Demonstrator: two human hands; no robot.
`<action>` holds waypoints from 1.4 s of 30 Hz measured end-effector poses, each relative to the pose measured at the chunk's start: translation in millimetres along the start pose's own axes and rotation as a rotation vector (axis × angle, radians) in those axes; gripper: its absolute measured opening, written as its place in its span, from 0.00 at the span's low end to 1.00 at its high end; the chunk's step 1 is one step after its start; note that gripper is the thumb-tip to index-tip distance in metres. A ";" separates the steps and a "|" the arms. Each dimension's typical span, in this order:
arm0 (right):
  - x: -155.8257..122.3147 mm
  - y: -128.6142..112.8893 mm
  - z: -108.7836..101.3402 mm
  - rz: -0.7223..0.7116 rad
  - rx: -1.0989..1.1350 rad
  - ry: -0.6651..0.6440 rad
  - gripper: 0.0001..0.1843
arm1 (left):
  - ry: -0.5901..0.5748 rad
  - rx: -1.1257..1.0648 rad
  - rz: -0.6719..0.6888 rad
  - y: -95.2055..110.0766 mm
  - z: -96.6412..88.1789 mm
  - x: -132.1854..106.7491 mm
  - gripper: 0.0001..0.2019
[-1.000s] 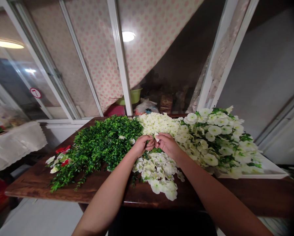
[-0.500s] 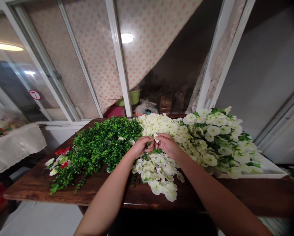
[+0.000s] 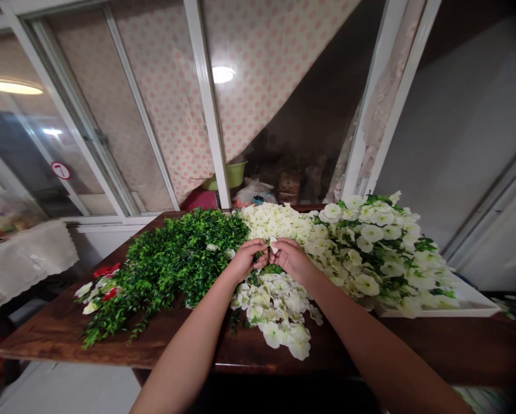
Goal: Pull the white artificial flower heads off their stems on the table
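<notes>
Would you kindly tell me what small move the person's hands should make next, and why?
Probably lower the white petal pinched in the right hand onto the white blossoms just below, since it sits right above them and the left hand is close beside it.

"Anything readable on my feed?"

"One thing: a round sign (image 3: 61, 170) with a red ring, on the glass pane (image 3: 29, 144) at the left of the frame. I read a 7 on it."

"And the packaging (image 3: 3, 207) at far left?"

"Too blurred to read from here."
</notes>
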State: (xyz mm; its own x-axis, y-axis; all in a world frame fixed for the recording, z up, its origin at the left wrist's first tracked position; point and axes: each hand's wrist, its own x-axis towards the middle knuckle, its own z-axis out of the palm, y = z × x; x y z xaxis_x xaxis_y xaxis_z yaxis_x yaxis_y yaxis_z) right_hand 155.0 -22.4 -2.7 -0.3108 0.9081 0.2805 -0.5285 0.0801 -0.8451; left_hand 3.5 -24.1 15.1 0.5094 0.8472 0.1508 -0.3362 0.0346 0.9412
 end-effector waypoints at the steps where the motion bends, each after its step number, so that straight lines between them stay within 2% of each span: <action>1: 0.3 0.6 -0.2 -0.005 0.008 -0.002 0.09 | 0.003 -0.002 0.004 -0.5 0.0 0.3 0.11; 17: 0.0 2.7 -0.5 0.000 0.072 -0.039 0.07 | -0.008 -0.026 0.028 -2.6 1.4 -0.3 0.11; 22: -1.1 1.9 0.5 0.022 0.034 -0.028 0.08 | -0.008 -0.012 0.012 -2.4 1.6 -0.1 0.11; 28: -0.2 4.5 -0.5 0.011 0.100 -0.026 0.09 | -0.004 -0.040 0.024 -1.5 2.7 -1.1 0.11; 42: 0.2 6.1 -1.9 0.016 0.043 -0.030 0.09 | -0.006 -0.034 0.011 -2.2 1.5 -0.4 0.11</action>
State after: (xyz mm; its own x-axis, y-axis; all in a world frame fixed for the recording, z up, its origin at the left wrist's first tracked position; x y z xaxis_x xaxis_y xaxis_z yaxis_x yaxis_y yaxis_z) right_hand 153.3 -21.0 -8.7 -0.3427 0.8962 0.2817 -0.5569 0.0477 -0.8292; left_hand 5.2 -25.3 13.5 0.5105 0.8443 0.1629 -0.3686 0.0437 0.9286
